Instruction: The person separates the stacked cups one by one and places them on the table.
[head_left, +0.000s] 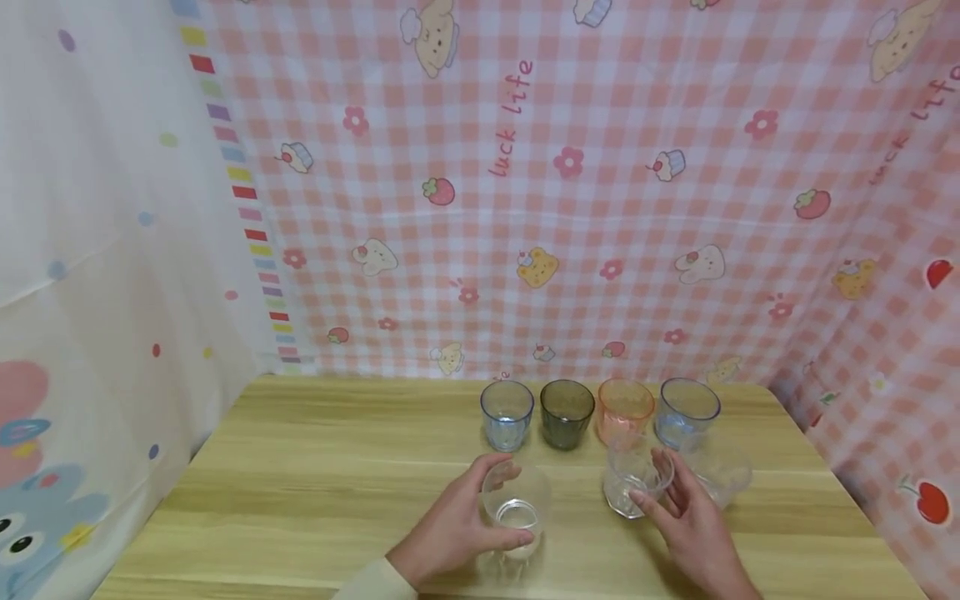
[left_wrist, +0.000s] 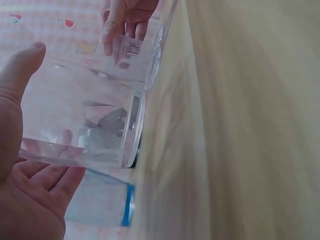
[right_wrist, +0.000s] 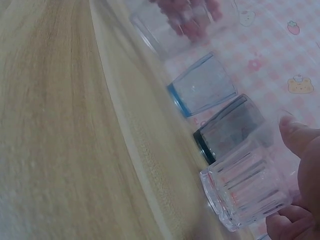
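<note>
My left hand (head_left: 506, 506) is curled round a smooth clear glass (head_left: 516, 510) near the front middle of the wooden table (head_left: 315, 467). In the left wrist view, the thumb and fingers of that left hand (left_wrist: 47, 115) wrap the same clear glass (left_wrist: 85, 115). My right hand (head_left: 651, 482) holds a faceted clear glass (head_left: 628, 487) just to the right, thumb on the near side and fingers on the far side. The right wrist view shows the right hand (right_wrist: 282, 175) pinching the faceted glass (right_wrist: 245, 190), whose base is at the tabletop.
Along the back stand a blue cup (head_left: 507, 414), a dark cup (head_left: 567, 412), an orange cup (head_left: 625, 408) and a second blue cup (head_left: 686, 411). Another clear glass (head_left: 722, 475) sits right of my right hand. Patterned cloth (head_left: 600, 208) walls the table.
</note>
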